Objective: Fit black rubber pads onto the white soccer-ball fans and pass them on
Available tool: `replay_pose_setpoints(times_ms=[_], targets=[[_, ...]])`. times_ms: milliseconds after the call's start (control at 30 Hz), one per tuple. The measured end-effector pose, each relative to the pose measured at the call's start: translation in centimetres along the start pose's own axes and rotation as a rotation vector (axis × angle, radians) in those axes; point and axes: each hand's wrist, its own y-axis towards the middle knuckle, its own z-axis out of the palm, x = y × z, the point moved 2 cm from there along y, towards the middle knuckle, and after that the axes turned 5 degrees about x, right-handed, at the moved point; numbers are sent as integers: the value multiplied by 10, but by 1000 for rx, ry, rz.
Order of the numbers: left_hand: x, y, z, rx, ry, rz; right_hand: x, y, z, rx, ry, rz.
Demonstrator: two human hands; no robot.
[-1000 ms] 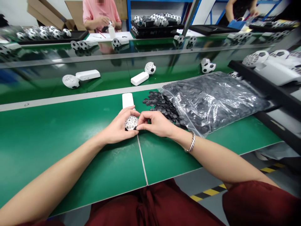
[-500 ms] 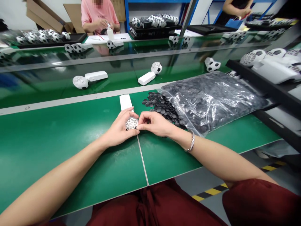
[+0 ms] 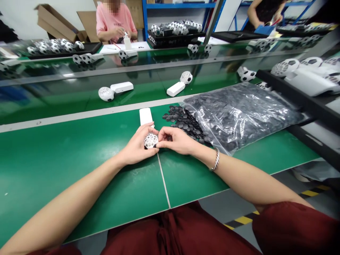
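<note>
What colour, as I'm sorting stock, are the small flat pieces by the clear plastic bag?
The small flat pieces are black, shown best in the head view.

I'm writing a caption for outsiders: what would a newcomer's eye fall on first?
Probably the shiny clear bag of dark pieces right of centre, with loose dark pieces at its mouth. Next, mid-table, the left hand and right hand at a white latticed ball. Beyond them, two white units with football-patterned balls lie on green.
</note>
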Motion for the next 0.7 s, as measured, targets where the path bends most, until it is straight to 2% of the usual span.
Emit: replay_pose_setpoints(times_ms=[100, 267, 700], targets=[[2, -1, 0, -22, -13, -17, 3, 0, -1, 17, -29, -60], [3, -2, 0, -6, -3, -14, 11, -4, -2, 21, -315, -236], [6, -2, -1, -2, -25, -6, 2, -1, 0, -40, -145, -165]])
